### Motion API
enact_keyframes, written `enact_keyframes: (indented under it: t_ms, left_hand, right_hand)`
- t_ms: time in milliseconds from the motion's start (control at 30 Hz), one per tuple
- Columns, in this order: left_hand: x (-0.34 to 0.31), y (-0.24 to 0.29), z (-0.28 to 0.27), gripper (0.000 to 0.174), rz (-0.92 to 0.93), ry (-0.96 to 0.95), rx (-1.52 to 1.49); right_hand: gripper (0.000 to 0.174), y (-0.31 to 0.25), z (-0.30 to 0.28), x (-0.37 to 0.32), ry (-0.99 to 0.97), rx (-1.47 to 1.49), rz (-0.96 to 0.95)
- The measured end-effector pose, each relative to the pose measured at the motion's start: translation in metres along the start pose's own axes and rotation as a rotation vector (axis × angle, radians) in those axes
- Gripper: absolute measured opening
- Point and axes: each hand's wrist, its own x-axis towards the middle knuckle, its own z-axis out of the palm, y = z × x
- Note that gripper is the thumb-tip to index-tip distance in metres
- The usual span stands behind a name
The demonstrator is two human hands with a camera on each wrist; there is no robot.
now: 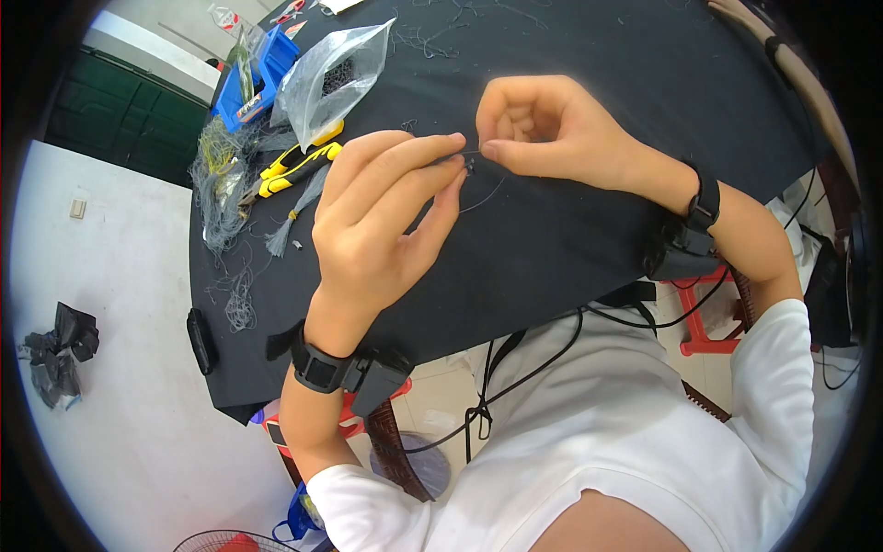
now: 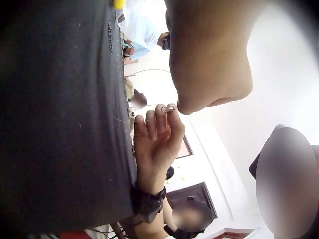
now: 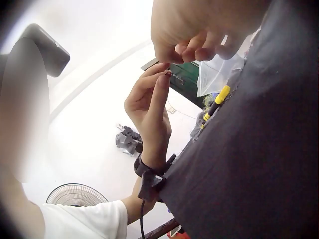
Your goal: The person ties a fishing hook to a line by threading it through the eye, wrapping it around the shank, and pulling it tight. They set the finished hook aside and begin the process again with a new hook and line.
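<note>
pinching metal bit (image 1: 470, 167) at left hand's (image 1: 372, 216) fingertips; line (image 1: 473, 152) runs toward 3 o'clock, gripped by right hand (image 1: 572, 138). bit nearer left; long axis unclear.

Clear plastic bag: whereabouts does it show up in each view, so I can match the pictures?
Head: the clear bag is near the top, left of centre.
Left wrist: at the top edge, left of centre, partly out of picture.
Right wrist: upper part, right of centre, just below the near hand.
Shared landmark: yellow on a tool beside the bag; the left wrist view catches only a bit, at the top edge.
</note>
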Motion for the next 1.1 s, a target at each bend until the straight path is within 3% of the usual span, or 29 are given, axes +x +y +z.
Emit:
enact_keyframes:
  t_ms: [433, 533, 633, 867, 1100]
  left_hand:
    - [-0.001, -0.003, 0.002, 0.017, -0.013, -0.022, -0.006]
    - [-0.003, 0.004, 0.000, 0.013, -0.354, -0.053, -0.201]
    - [-0.010, 0.003, 0.004, 0.010, -0.847, -0.050, -0.674]
    - [-0.009, 0.003, 0.006, 0.014, -1.020, -0.067, -0.917]
    - [-0.012, 0.002, 0.007, 0.012, -1.015, -0.071, -0.934]
  right_hand:
    - [0.008, 0.002, -0.001, 0.001, -0.016, -0.009, 0.005]
    - [0.009, 0.002, -0.001, 0.000, -0.029, 0.019, 0.056]
    - [0.010, -0.002, -0.001, 0.001, -0.027, -0.010, 0.161]
    - [0.013, 0.010, 0.000, 0.001, -0.082, -0.028, 0.157]
    - [0.011, 0.009, -0.001, 0.001, -0.092, -0.063, 0.149]
